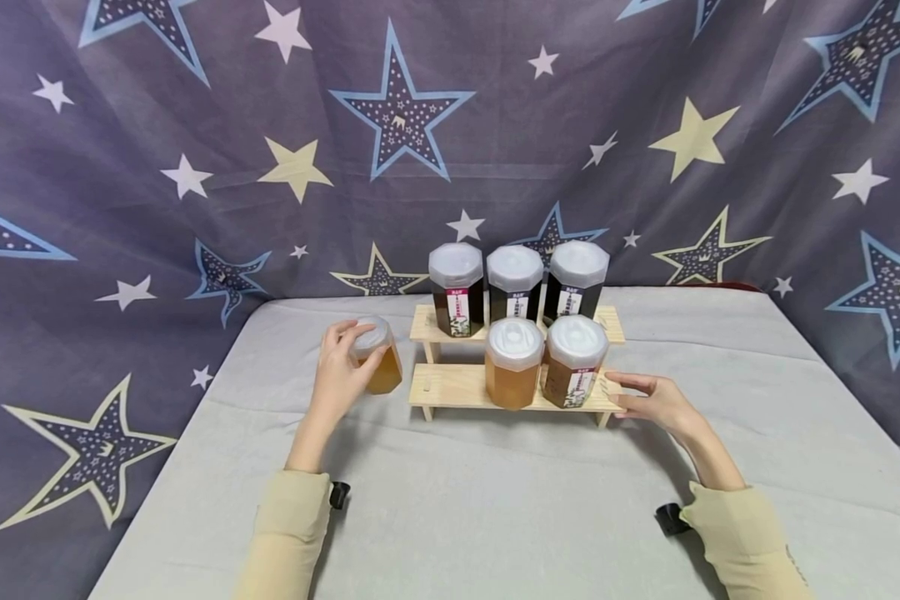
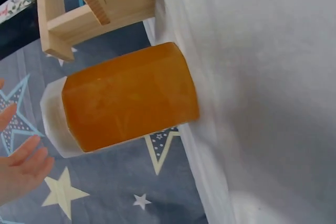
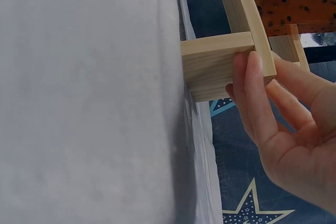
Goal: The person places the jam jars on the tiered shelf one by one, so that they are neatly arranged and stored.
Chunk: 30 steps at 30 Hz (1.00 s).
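An octagonal jar of amber honey-like liquid [image 1: 385,377] with a whitish lid stands on the cloth left of the wooden rack. My left hand [image 1: 342,367] is over its lid from the left, thumb and fingers spread about it. In the left wrist view the fingertips [image 2: 32,163] show beside the lid, with a gap. My right hand [image 1: 656,402] pinches the right end of the rack's lower step [image 1: 450,387]. In the right wrist view its fingers lie on both sides of the board end [image 3: 265,59].
On the lower step stand a lighter amber jar [image 1: 512,385] and a browner labelled jar [image 1: 570,379]. Three dark labelled jars, one at the left [image 1: 457,308], line the upper step [image 1: 423,327]. A grey cloth [image 1: 495,500] covers the table; a star-patterned curtain [image 1: 495,150] hangs behind.
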Tool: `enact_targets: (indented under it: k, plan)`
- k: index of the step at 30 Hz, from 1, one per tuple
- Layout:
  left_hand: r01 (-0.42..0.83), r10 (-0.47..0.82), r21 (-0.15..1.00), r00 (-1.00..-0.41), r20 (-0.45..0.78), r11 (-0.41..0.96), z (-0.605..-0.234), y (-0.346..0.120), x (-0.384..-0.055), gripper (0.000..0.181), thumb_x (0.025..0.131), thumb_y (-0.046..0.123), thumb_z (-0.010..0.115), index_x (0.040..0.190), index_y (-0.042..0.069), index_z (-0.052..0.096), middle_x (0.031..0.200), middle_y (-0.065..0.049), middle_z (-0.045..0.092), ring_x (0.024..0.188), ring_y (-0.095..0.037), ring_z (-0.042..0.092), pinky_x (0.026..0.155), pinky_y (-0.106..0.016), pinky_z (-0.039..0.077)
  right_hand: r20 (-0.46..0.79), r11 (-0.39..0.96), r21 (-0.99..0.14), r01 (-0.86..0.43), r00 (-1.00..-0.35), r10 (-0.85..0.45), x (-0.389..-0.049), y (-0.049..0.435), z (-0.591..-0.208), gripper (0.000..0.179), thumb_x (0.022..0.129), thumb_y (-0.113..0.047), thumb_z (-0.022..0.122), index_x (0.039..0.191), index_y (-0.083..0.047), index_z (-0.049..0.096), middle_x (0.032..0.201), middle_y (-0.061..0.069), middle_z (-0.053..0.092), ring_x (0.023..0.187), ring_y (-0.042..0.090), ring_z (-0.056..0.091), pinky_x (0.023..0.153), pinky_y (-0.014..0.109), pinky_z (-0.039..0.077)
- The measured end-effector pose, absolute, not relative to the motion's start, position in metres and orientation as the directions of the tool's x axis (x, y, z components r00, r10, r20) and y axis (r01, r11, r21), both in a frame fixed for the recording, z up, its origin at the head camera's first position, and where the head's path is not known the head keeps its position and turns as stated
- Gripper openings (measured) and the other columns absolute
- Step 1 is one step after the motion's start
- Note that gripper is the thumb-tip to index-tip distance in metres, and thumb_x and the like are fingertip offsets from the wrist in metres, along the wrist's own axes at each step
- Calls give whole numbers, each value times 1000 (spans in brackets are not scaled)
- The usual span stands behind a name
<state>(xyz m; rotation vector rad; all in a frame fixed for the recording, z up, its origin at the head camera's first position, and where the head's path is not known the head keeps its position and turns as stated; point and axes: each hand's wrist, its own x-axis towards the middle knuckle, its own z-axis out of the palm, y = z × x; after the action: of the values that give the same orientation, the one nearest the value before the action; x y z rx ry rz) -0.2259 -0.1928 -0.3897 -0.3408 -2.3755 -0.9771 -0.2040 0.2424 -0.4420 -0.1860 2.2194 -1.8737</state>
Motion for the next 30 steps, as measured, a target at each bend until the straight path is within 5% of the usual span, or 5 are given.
enact_targets:
  k: [13,30]
  plan:
    - [345,3,636,-880,475,691,-398,-203,-234,43,78,21,66,116,3,55,130,-23,33,121,-38,30,96,-53,24,-88,161,-986,48,-964,-252,-205,243,-445,51,82,-1,58,124,17,36,117,28,50,72,13,64,70,31,51]
    - [251,0,691,-940,341,678,-404,-208,-241,55,80,26,64,128,5,45,134,-25,23,123,-41,27,98,-53,25,-81,143,-989,45,-963,-257,-205,244,-445,51,81,0,59,124,18,36,108,10,60,72,12,64,69,30,51]
